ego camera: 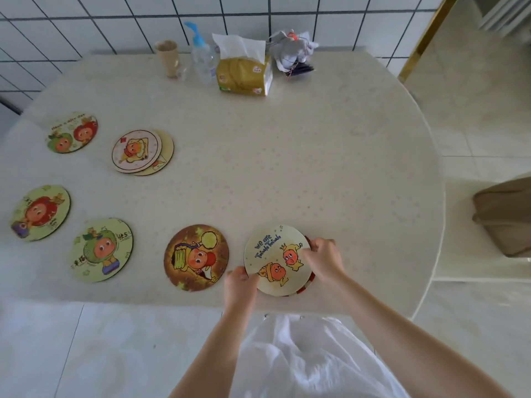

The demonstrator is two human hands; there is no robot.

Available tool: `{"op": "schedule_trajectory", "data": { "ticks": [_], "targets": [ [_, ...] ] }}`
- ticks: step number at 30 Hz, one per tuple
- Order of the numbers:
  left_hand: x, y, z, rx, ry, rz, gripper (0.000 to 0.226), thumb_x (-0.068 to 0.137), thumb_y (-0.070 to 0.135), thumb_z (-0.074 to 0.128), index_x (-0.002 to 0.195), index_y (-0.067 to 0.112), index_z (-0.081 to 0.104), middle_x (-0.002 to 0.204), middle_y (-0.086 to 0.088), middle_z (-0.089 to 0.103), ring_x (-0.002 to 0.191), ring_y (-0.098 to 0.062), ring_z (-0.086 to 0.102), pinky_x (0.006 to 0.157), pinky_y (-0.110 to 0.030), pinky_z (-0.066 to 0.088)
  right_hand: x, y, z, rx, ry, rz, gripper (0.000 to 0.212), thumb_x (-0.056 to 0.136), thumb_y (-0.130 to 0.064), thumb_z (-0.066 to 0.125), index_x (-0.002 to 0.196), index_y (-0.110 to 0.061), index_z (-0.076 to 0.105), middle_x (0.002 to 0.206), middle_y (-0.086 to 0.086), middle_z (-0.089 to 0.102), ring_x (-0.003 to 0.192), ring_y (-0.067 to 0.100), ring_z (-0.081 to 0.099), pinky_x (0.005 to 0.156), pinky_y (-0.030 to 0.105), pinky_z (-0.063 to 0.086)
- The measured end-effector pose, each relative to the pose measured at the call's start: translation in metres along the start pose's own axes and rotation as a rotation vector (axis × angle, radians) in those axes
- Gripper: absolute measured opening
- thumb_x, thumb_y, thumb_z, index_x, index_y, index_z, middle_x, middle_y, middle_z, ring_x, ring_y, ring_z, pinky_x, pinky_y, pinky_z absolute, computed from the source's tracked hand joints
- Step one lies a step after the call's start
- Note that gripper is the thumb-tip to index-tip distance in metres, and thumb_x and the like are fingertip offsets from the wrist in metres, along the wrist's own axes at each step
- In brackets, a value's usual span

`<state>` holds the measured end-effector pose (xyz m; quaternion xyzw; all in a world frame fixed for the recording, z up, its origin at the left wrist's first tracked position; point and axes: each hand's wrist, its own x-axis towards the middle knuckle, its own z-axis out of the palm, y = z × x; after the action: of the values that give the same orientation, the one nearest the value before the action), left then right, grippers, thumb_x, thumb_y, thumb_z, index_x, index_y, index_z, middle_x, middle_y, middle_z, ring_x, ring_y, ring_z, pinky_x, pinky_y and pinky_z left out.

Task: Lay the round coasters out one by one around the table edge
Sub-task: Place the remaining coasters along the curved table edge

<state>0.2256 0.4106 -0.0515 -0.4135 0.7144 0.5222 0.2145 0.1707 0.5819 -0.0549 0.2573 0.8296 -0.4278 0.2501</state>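
Observation:
A cream coaster with blue lettering and two orange figures (275, 259) tops a small stack near the table's front edge; a red-edged coaster peeks out beneath it. My left hand (240, 285) grips the stack's lower left rim and my right hand (323, 261) grips its right rim. Left of it a brown coaster (196, 257) lies flat. Several more coasters run along the left edge: green (101, 249), red-haired (40, 212), two-figure (72, 132). Two overlapping coasters (140, 152) rest further in.
At the table's back stand a paper cup (167, 57), a pump bottle (202, 57), a gold tissue pack (244, 74) and a grey crumpled bundle (293, 51). A brown stool (504, 214) stands to the right of the table. The pale table (316, 153) curves round on the right.

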Motion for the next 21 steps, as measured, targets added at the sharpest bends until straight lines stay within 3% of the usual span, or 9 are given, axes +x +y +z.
{"op": "schedule_trajectory", "data": {
  "ticks": [3,6,10,14,16,18,21],
  "targets": [
    [0.001,0.008,0.000,-0.018,-0.023,0.021,0.015,0.082,0.002,0.054,0.092,0.001,0.064,0.083,-0.016,0.064,0.069,-0.024,0.054,0.064,-0.035,0.047,-0.001,-0.001,-0.001,-0.040,0.045,-0.050,0.017,0.080,-0.012,0.051,0.085,0.002,0.060,0.104,0.006,0.051,0.085,0.018,0.046,0.055,0.022,0.031],
    [0.002,0.013,0.000,-0.030,-0.022,0.063,0.016,0.084,0.000,0.054,0.083,0.015,0.061,0.096,-0.020,0.068,0.082,-0.032,0.064,0.083,-0.050,0.058,-0.002,-0.002,-0.006,0.008,0.036,-0.036,0.016,0.080,-0.013,0.053,0.081,0.000,0.062,0.088,0.007,0.058,0.075,0.020,0.049,0.051,0.023,0.031],
    [-0.002,0.027,0.014,-0.026,-0.070,0.115,0.019,0.085,-0.001,0.054,0.089,0.017,0.059,0.088,-0.012,0.068,0.073,-0.022,0.065,0.070,-0.042,0.058,-0.006,0.012,-0.029,0.132,0.071,0.028,0.016,0.081,-0.011,0.053,0.084,-0.002,0.067,0.071,0.007,0.058,0.066,0.022,0.049,0.055,0.028,0.036],
    [-0.007,0.039,0.046,0.055,-0.193,0.187,0.025,0.084,0.006,0.056,0.097,0.025,0.065,0.094,0.000,0.073,0.086,-0.024,0.071,0.079,-0.045,0.060,-0.005,0.041,-0.059,0.219,0.115,0.071,0.016,0.083,-0.010,0.052,0.085,-0.006,0.068,0.079,0.011,0.066,0.073,0.026,0.062,0.074,0.043,0.058],
    [-0.011,0.044,0.064,0.119,-0.221,0.236,0.025,0.085,0.006,0.055,0.095,0.027,0.064,0.091,0.002,0.071,0.079,-0.021,0.069,0.069,-0.035,0.060,-0.006,0.058,-0.074,0.282,0.139,0.110,0.016,0.087,-0.009,0.053,0.091,-0.009,0.068,0.087,0.011,0.069,0.079,0.028,0.067,0.079,0.044,0.060],
    [-0.015,0.050,0.083,0.175,-0.239,0.284,0.024,0.087,0.004,0.054,0.096,0.024,0.061,0.085,0.003,0.068,0.061,-0.012,0.059,0.050,-0.021,0.047,-0.008,0.074,-0.086,0.336,0.151,0.136,0.014,0.091,-0.008,0.052,0.095,-0.009,0.066,0.086,0.008,0.066,0.084,0.028,0.066,0.074,0.037,0.059],
    [-0.021,0.056,0.111,0.233,-0.257,0.342,0.025,0.087,0.002,0.054,0.100,0.023,0.057,0.080,0.007,0.063,0.059,-0.008,0.053,0.048,-0.018,0.041,-0.009,0.097,-0.100,0.411,0.192,0.166,0.013,0.093,-0.008,0.053,0.098,-0.009,0.065,0.087,0.007,0.067,0.086,0.027,0.068,0.068,0.028,0.056]
  ]
}}
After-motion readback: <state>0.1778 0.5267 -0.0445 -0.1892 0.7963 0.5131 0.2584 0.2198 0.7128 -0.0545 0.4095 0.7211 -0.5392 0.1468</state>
